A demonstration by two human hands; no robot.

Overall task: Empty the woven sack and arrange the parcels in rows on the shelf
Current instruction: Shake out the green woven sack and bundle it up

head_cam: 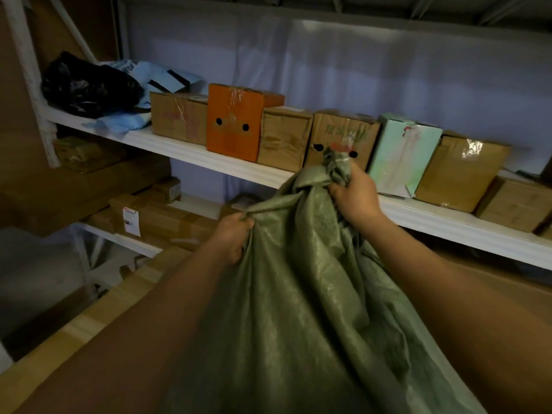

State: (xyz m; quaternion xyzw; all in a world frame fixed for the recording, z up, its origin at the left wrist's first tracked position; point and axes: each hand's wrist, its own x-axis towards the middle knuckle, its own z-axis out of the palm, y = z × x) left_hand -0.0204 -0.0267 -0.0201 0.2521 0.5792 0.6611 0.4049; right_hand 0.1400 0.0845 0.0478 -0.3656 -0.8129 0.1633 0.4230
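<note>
below the shelf [185, 150] edge, both hands grip the sack [304, 294].

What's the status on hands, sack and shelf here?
Left hand and right hand both gripping the green woven sack at its bunched top. Boxes lined along the shelf. Nothing in the way.

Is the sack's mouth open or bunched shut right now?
Bunched shut: both the left hand and right hand grip the gathered neck of the green sack.

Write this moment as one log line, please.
left hand: grip on green woven sack | right hand: grip on bunched top | shelf: boxes in row
</note>
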